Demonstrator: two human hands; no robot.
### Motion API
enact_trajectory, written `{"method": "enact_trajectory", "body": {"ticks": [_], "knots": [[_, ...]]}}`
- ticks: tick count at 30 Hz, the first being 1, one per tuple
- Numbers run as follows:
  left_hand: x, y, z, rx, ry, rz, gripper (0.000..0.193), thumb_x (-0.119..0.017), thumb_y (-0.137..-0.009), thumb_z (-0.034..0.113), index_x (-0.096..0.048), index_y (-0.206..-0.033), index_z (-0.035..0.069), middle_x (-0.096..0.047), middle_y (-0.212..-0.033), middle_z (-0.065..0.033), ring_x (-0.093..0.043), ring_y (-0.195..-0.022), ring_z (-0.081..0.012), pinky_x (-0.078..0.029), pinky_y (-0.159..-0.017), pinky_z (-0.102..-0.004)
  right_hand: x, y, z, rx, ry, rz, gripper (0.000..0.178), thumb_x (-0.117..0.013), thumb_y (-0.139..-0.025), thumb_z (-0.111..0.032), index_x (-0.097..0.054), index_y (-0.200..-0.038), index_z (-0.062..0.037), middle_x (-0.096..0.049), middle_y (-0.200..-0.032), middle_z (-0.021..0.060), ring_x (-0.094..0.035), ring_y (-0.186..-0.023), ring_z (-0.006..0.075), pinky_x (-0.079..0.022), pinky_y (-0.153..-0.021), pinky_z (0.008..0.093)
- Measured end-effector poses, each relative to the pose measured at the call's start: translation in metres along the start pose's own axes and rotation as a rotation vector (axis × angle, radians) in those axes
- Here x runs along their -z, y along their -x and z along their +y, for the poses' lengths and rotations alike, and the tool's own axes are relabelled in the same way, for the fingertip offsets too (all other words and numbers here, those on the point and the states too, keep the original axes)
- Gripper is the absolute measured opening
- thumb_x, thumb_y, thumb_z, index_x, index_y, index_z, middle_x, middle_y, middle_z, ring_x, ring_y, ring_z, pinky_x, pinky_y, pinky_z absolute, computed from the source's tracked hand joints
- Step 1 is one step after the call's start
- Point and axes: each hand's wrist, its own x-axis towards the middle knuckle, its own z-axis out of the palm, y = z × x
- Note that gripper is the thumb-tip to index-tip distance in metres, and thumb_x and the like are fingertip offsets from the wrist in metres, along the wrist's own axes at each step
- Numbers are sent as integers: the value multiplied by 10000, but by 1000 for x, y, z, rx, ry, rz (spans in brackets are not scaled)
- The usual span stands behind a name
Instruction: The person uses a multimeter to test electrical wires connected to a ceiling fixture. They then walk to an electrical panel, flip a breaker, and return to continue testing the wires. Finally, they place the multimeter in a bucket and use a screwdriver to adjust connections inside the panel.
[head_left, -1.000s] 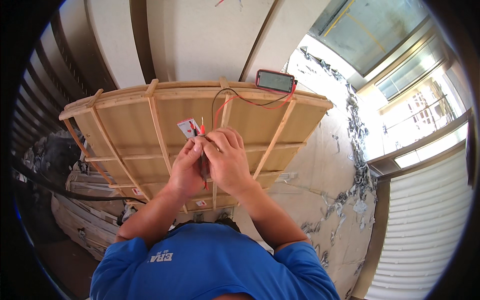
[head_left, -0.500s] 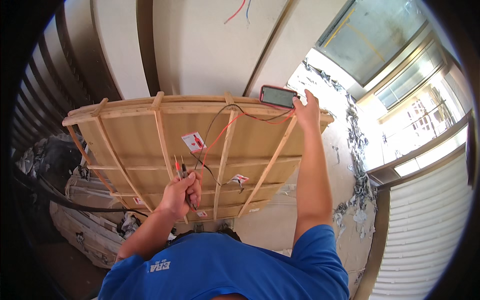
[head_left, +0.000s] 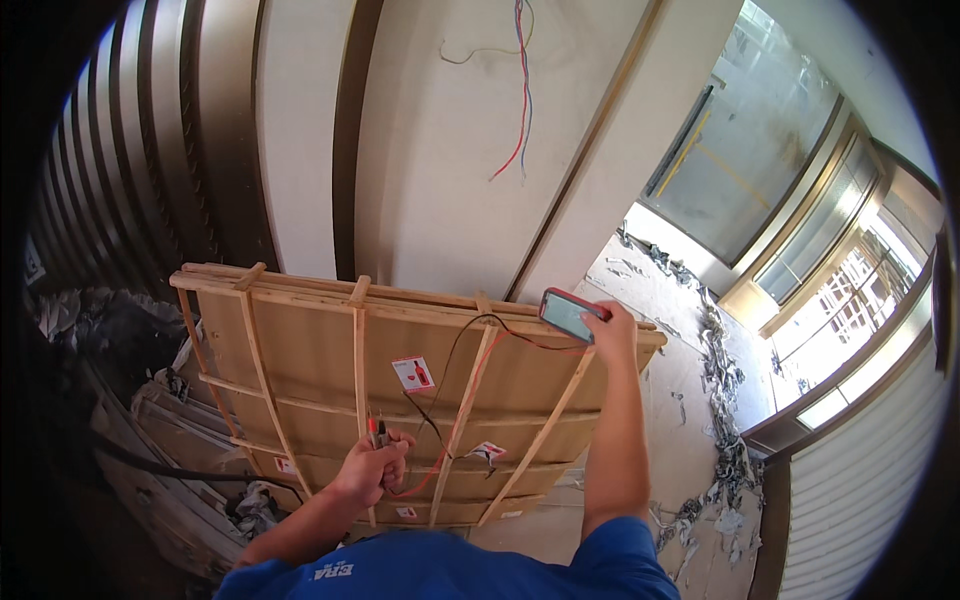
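Gripping the red-rimmed multimeter [head_left: 566, 314] at the upper edge of the wooden crate [head_left: 361, 345], your right hand [head_left: 614, 332] lays its thumb on the screen [head_left: 562, 318]; your left hand [head_left: 373, 468] encloses the test probes [head_left: 375, 428]. The multimeter is probably light and rigid, its screen fragile: hold its sides, letting the red lead [head_left: 418, 491] hang slack.

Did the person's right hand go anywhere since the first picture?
Yes, right and up. Against the wooden frame, the right hand went from in front of its middle to the meter near its top right corner.
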Motion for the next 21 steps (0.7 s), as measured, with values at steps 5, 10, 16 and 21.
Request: {"method": "enact_trajectory", "body": {"ticks": [5,10,16,21], "knots": [[-11,2,-8,67,-110,45,201,-545,-1068,175,-625,-1146,8,-406,-597,32,-349,-486,-89,-289,-461,-280,13,113,11,-274,-627,55,291,-743,-911,-129,-671,-1155,13,-695,-1032,95,-673,-849,210,-578,-685,338],[-33,-2,-16,236,-56,-70,303,-484,-1099,221,-622,-1243,-7,-470,-670,13,-409,-562,-98,-344,-497,-280,8,259,53,-618,-1193,-36,340,-662,-967,-110,-577,-1267,26,-666,-1175,193,-724,-981,312,-660,-730,456],[-58,-19,-50,323,-198,-191,369,-449,-1115,288,-612,-1291,8,-525,-754,-9,-454,-608,-126,-398,-536,-302,30,353,66,-758,-1399,-42,320,-674,-975,-173,-617,-1220,24,-720,-1103,179,-747,-831,317,-645,-640,469],[-85,-37,-95,322,-354,-264,400,-437,-1120,325,-589,-1348,34,-593,-910,-40,-570,-745,-153,-495,-610,-339,43,365,84,-774,-1393,68,279,-649,-1005,-187,-587,-1210,-9,-709,-1063,166,-722,-803,303,-628,-650,463]]}}
